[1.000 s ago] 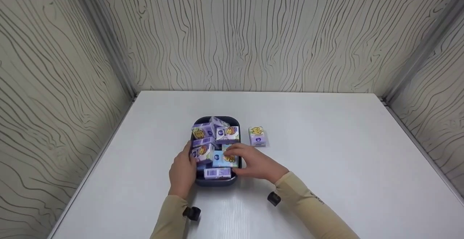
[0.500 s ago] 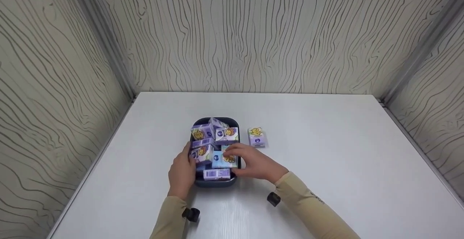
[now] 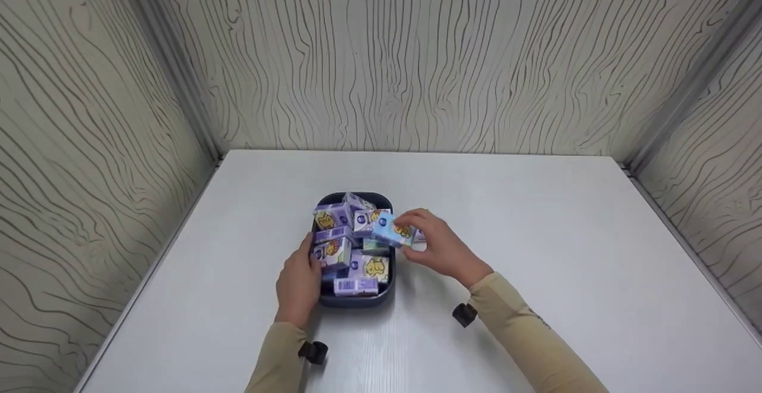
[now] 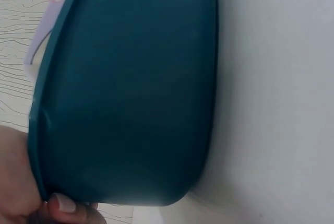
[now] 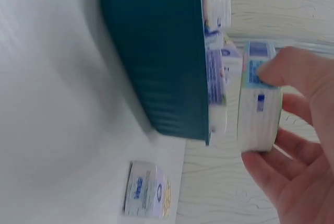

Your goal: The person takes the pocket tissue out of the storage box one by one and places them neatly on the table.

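The right hand holds a light-blue packet in a pinch grip, thumb on the near side and fingers bent over the far side. The packet is raised above the right rim of the bin, tilted, and clear of the rim in the right wrist view. The right forearm enters from the lower right and runs diagonally up and to the left.

The left hand grips the left wall of the bin, thumb at the rim and fingers along the outside. The left forearm rises from the bottom edge at a steep angle. Both forearms wear beige sleeves, with a black wrist unit on each.

Labelling: the light-blue packet carries a dark-blue oval logo and a yellow cartoon figure; its end panel bears small print, too blurred to read. The purple packets piled in the bin show the same oval logo and cartoon figures. A packet on its side at the near end displays a barcode panel. The lettering cannot be read.

A loose packet lies on the bench to the right of the bin, largely hidden behind the right hand in the head view.
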`<state>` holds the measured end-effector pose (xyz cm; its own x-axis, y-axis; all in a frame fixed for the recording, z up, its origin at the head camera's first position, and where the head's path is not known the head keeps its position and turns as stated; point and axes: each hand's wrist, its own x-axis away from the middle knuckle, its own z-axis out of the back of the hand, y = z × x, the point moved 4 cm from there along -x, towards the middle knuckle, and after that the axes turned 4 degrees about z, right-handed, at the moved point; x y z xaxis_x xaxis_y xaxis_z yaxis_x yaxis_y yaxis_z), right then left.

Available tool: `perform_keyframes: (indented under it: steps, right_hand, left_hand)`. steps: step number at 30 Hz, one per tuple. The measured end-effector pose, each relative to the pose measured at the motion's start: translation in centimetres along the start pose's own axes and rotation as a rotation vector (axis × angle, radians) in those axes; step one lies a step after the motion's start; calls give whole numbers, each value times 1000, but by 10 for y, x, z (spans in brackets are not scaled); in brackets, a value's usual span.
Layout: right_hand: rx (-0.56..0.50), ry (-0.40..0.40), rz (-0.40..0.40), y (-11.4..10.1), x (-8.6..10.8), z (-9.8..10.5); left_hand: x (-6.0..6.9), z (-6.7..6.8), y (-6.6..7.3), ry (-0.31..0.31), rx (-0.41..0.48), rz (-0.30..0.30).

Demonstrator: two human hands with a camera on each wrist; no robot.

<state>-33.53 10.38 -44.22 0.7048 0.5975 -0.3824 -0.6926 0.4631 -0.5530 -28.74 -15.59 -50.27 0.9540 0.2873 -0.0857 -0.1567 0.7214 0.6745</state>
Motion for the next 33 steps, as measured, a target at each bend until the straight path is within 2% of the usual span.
perform_keyframes:
  steps: [8,13,16,24,31,33]
  right_hand:
    - [56,174,-313,44,15,27]
    - [80,209,-472,70,28,36]
    - [111,201,-549,83,36,37]
    - [221,114,-656,107,51,28]
    - [200,92,-678,111,49,16]
    - [187,78,-686,109,47,13]
  left_hand:
    - [-2,0,0,-3,-5,5]
    - [-2,0,0,-4,6,4]
    - [-2,-1,0,-6,11,2]
    - [-1,-1,0,-3,22,-6]
    - [0,-1,1,27,9,-12]
    - [0,-1,1,19,9,-1]
